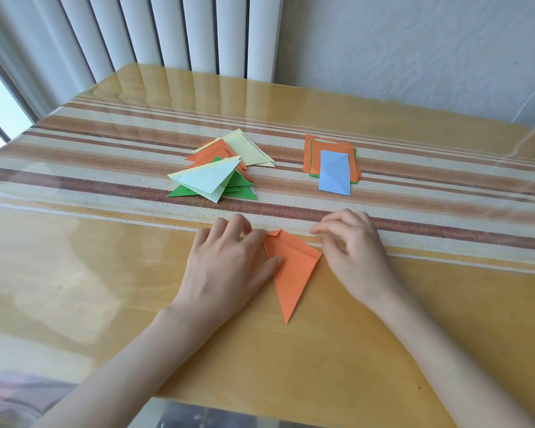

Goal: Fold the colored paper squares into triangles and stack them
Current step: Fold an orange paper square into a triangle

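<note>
Now left hand [226,267] presses orange triangle [294,273], right hand [355,254] just beside.

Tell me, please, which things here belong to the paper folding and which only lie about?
Belong:
orange paper triangle, touched by the left hand
pile of folded triangles
stack of paper squares

Lying about:
striped tablecloth
vertical blinds

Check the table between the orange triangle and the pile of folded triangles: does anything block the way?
Nothing visible does. Only bare tablecloth separates the orange triangle from the pile; the unfolded squares sit off to the right.
</note>
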`<action>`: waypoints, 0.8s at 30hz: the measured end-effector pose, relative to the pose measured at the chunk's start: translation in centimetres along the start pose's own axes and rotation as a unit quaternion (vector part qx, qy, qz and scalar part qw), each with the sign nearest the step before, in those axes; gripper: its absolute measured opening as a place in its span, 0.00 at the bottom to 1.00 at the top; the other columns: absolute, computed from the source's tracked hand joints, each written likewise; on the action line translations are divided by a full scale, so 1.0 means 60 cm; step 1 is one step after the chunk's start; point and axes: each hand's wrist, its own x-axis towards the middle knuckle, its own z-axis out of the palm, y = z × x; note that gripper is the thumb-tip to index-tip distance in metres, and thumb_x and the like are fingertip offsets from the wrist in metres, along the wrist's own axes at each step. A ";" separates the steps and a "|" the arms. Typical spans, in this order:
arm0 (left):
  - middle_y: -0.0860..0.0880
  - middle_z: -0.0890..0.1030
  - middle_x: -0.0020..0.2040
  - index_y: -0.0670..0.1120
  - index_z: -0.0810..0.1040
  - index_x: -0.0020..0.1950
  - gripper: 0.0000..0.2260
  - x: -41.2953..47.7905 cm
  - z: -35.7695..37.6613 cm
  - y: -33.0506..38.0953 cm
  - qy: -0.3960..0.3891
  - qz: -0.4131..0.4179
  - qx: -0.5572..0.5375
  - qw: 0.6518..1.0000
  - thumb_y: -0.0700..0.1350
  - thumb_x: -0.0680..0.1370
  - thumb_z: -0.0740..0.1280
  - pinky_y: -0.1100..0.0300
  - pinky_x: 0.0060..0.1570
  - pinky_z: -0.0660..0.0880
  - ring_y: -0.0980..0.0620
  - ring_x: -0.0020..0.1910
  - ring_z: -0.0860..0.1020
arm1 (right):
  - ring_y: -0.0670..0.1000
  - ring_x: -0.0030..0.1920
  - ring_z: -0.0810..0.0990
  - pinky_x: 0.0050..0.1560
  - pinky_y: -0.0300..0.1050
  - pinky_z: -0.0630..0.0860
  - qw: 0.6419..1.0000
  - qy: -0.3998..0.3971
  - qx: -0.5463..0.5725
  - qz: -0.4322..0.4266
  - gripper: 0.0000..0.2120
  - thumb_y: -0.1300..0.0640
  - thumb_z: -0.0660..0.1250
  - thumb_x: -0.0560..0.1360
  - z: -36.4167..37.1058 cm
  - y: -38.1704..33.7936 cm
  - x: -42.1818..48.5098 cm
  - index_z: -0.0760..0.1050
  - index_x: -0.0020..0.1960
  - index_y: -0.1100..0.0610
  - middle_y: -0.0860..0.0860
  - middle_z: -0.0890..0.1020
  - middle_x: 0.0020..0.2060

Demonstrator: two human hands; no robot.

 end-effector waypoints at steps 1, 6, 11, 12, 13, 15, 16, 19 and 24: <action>0.50 0.75 0.46 0.51 0.80 0.51 0.21 0.005 -0.001 0.000 0.000 -0.007 -0.010 1.000 0.63 0.74 0.57 0.52 0.44 0.72 0.46 0.45 0.75 | 0.50 0.54 0.70 0.57 0.45 0.67 0.998 -0.012 0.022 0.054 0.09 0.60 0.63 0.77 -0.003 -0.004 -0.007 0.82 0.49 0.54 0.47 0.77 0.47; 0.50 0.74 0.46 0.49 0.77 0.47 0.16 0.034 -0.001 0.002 -0.033 -0.033 -0.046 0.998 0.62 0.74 0.63 0.53 0.47 0.68 0.45 0.49 0.75 | 0.51 0.56 0.67 0.59 0.47 0.66 0.992 -0.024 -0.047 0.115 0.15 0.44 0.68 0.72 0.005 -0.022 -0.035 0.79 0.53 0.52 0.48 0.74 0.51; 0.53 0.71 0.47 0.50 0.75 0.45 0.13 0.044 -0.002 -0.002 -0.060 -0.081 -0.130 0.986 0.59 0.76 0.64 0.57 0.50 0.62 0.50 0.55 0.70 | 0.52 0.55 0.67 0.57 0.47 0.65 0.992 -0.025 -0.048 0.117 0.13 0.49 0.72 0.72 0.014 -0.030 -0.044 0.76 0.52 0.52 0.48 0.73 0.52; 0.53 0.70 0.46 0.50 0.75 0.45 0.12 0.045 -0.001 -0.005 -0.064 -0.088 -0.146 0.983 0.58 0.77 0.63 0.57 0.50 0.61 0.50 0.55 0.70 | 0.51 0.55 0.67 0.58 0.48 0.65 0.992 -0.027 -0.032 0.122 0.11 0.50 0.72 0.72 0.014 -0.030 -0.042 0.75 0.51 0.51 0.48 0.73 0.52; 0.54 0.70 0.46 0.50 0.75 0.45 0.11 0.046 -0.001 -0.008 -0.069 -0.090 -0.158 0.981 0.57 0.77 0.64 0.57 0.50 0.60 0.50 0.55 0.70 | 0.51 0.55 0.67 0.58 0.48 0.65 0.992 -0.025 -0.010 0.125 0.09 0.52 0.72 0.72 0.012 -0.031 -0.040 0.75 0.49 0.51 0.47 0.73 0.51; 0.55 0.70 0.46 0.52 0.74 0.44 0.07 0.046 -0.001 -0.013 -0.074 -0.086 -0.177 0.978 0.54 0.77 0.66 0.57 0.50 0.59 0.51 0.54 0.70 | 0.50 0.53 0.68 0.58 0.50 0.67 0.991 -0.017 0.034 0.130 0.07 0.56 0.72 0.72 0.010 -0.030 -0.036 0.73 0.45 0.49 0.46 0.75 0.48; 0.57 0.69 0.45 0.53 0.73 0.44 0.06 0.046 -0.002 -0.014 -0.075 -0.082 -0.184 0.977 0.54 0.77 0.67 0.57 0.49 0.59 0.51 0.54 0.70 | 0.50 0.53 0.69 0.58 0.51 0.67 0.990 -0.013 0.051 0.128 0.08 0.58 0.71 0.73 0.008 -0.030 -0.035 0.73 0.44 0.49 0.45 0.76 0.46; 0.61 0.72 0.45 0.56 0.72 0.49 0.06 0.046 -0.002 -0.020 -0.084 -0.067 -0.216 0.970 0.50 0.77 0.69 0.57 0.52 0.61 0.52 0.54 0.72 | 0.50 0.52 0.74 0.59 0.52 0.69 0.988 -0.005 0.101 0.118 0.10 0.62 0.71 0.73 0.002 -0.032 -0.031 0.74 0.41 0.50 0.39 0.75 0.39; 0.59 0.77 0.44 0.56 0.78 0.45 0.08 0.053 -0.004 -0.028 -0.103 0.013 -0.249 0.963 0.41 0.77 0.68 0.45 0.54 0.71 0.51 0.49 0.72 | 0.50 0.49 0.74 0.54 0.51 0.71 0.998 0.007 0.069 0.010 0.09 0.67 0.72 0.71 0.005 -0.016 -0.035 0.76 0.42 0.54 0.38 0.75 0.38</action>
